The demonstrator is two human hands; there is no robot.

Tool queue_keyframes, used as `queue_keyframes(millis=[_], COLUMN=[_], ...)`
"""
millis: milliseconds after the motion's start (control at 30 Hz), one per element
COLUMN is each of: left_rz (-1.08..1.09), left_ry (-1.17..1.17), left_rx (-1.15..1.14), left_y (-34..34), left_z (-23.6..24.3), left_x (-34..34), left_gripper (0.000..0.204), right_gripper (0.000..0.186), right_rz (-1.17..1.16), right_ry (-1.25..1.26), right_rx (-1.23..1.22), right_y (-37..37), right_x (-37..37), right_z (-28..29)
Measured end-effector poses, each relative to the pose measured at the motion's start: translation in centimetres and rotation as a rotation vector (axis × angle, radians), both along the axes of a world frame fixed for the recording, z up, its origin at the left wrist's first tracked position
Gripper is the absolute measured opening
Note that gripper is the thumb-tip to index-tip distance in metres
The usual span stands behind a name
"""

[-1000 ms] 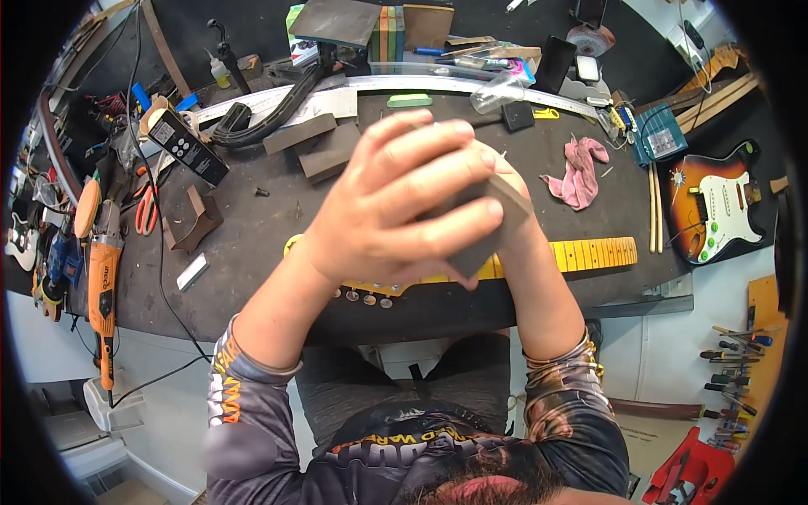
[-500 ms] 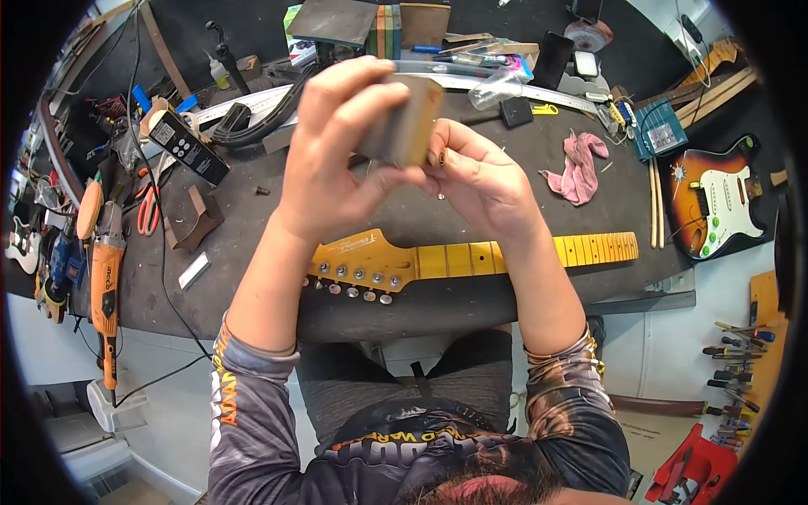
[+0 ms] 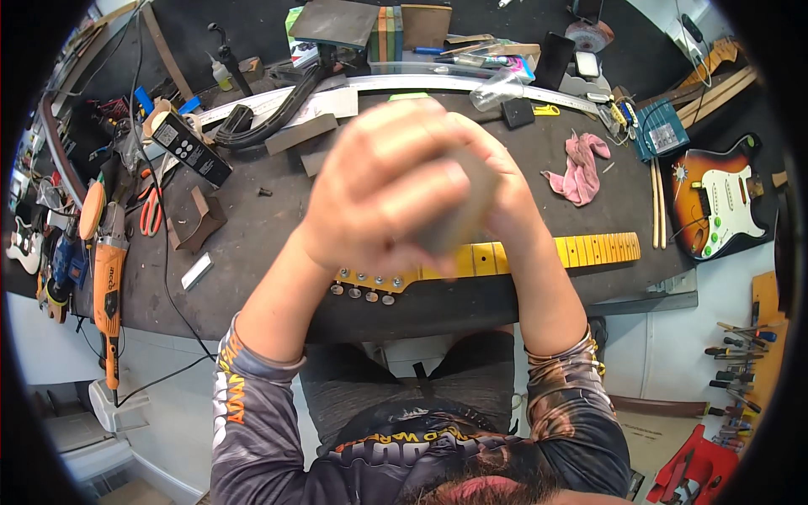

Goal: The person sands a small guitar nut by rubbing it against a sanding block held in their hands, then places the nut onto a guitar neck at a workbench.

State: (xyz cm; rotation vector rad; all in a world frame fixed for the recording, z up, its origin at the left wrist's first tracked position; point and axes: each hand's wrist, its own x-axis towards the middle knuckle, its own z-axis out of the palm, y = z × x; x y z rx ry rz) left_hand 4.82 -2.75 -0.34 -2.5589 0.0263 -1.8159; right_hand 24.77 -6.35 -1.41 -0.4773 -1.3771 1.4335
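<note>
My left hand (image 3: 379, 185) is closed around a sanding block (image 3: 459, 210), a greyish-brown block smeared by motion, raised above the bench. Right behind the block is my right hand (image 3: 509, 198); its fingertips are hidden by the block and left hand. Half a second ago they pinched a small metal piece, which does not show now. Below both hands a guitar neck (image 3: 581, 250) with a yellow maple fretboard lies across the bench. Its tuning pegs (image 3: 370, 295) point toward me, and my left hand hides most of its headstock.
A sunburst guitar body (image 3: 715, 198) lies at the right, beside a pink cloth (image 3: 579, 168). An orange power tool (image 3: 108, 286), pliers (image 3: 151, 209) and a black box (image 3: 189, 147) are at the left. A long white strip (image 3: 404, 82) curves across the back.
My left hand has come down and to the right with the sanding block, now in front of my right hand. The guitar neck has stayed in place; more of its headstock is covered.
</note>
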Motion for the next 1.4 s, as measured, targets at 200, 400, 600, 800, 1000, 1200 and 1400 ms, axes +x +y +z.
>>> queue_keyframes(millis=[200,400,600,800,1000,1200,1400], left_rz=[0.185,0.136,0.111,0.189,0.29,0.1,0.373], left_ry=[0.071,-0.204,0.108,-0.185,0.082,0.049,-0.063], left_rx=[-0.087,-0.237,0.076,-0.136,0.002,0.072,-0.103], left_y=[2.2,2.8,-0.1,2.2,1.5,-0.4,2.6], left_z=[0.0,-1.7,-0.2,-1.0,-0.2,-0.4,-0.8], left_x=[-1.6,-0.8,-0.2,-0.8,-1.6,-0.6,-1.4], left_gripper=[0.074,0.086,0.071,0.067,0.065,0.069,0.07], right_gripper=[0.038,0.025,0.021,0.018,0.016,0.017,0.016], right_rz=[-0.044,0.016,0.224,0.12,-0.035,0.028,0.054], right_ry=[-0.002,0.124,0.345,0.243,0.256,0.256,0.196], right_rx=[-0.027,-0.027,-0.15,-0.017,-0.148,-0.112,0.014], right_y=[0.1,1.2,0.5,1.4,-0.3,0.3,1.0], right_x=[-0.4,0.1,-0.4,0.0,-1.9,-1.0,-0.1], right_z=[-0.2,-0.5,-0.5,-1.2,0.6,0.0,-0.6])
